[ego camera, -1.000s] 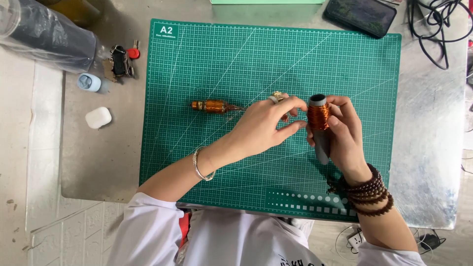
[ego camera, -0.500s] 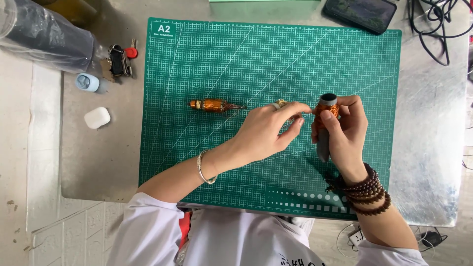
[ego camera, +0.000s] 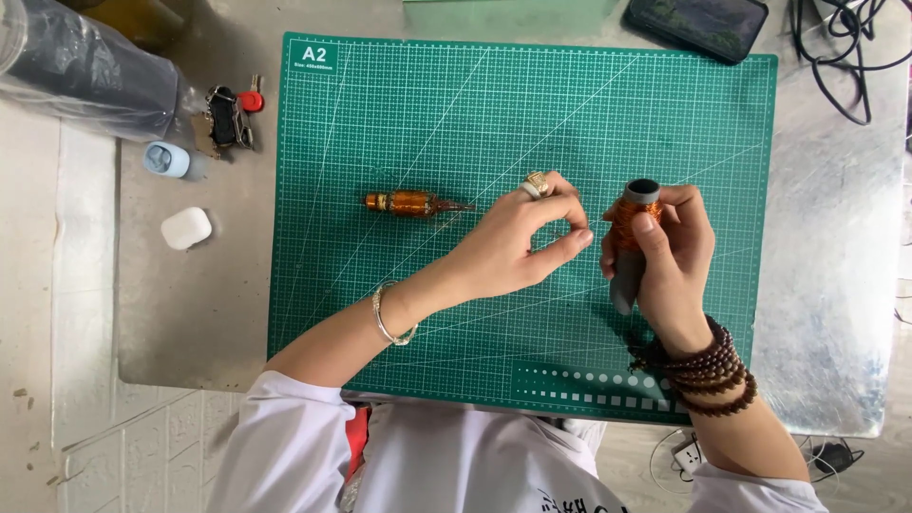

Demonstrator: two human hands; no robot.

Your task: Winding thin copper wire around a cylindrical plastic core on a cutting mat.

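Right hand (ego camera: pixel 670 252) closed around grey spool (ego camera: pixel 632 237) of copper wire, upright above mat (ego camera: pixel 427 313). Left hand (ego camera: pixel 518 242) just beside it, thumb and forefinger pinched; whether on wire, cannot tell. Second coil (ego camera: pixel 413 202) lies on mat.

A grey metal table top (ego camera: pixel 836 285) is seen from above, dulled and scuffed, with soft daylight reflected along its right side. Most of it is covered by a green gridded cutting mat (ego camera: pixel 427 323). Pale tiled floor (ego camera: pixel 123 446) is shown below the table's left edge, and a lighter surface (ego camera: pixel 38 285) is seen beside it.
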